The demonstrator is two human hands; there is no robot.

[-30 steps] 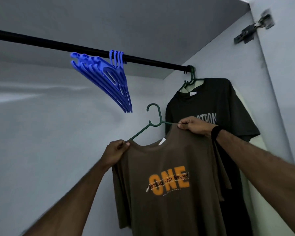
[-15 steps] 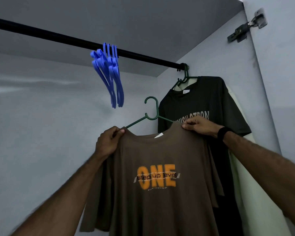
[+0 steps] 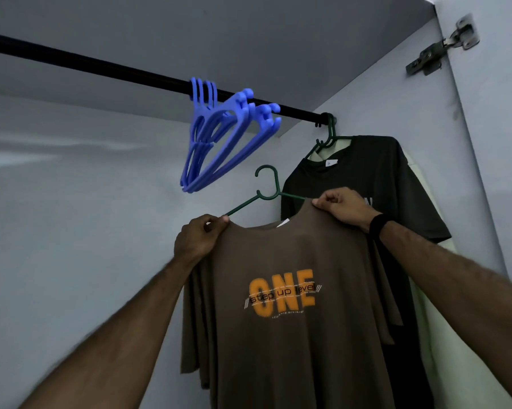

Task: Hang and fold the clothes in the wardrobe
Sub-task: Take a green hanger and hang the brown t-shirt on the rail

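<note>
Up under the wardrobe rail (image 3: 101, 66), seen from your head camera, you hold a brown shirt (image 3: 284, 335) on a green hanger (image 3: 268, 187) with both hands. Your left hand (image 3: 197, 240) pinches the shirt's shoulder at the left end of the hanger, fingers curled tight on the cloth, so that grip is closed on the shirt. Your right hand (image 3: 341, 206) pinches the other shoulder beside the collar in the same way, with a dark band (image 3: 377, 228) round its wrist. The hanger's hook stands free below the rail and touches nothing. The shirt hangs down full length between your arms, its orange "ONE" print facing you.

On the rail above and left of the hook, a bunch of blue hangers (image 3: 219, 137) dangles, tilted with the arms swung out to the right. At the rail's right end, against the side wall, a black shirt (image 3: 375, 178) hangs on another green hanger (image 3: 327, 137), just behind your right hand. A pale garment (image 3: 443, 335) shows behind the black one. A metal hinge (image 3: 443, 45) sits on the wall at upper right
</note>
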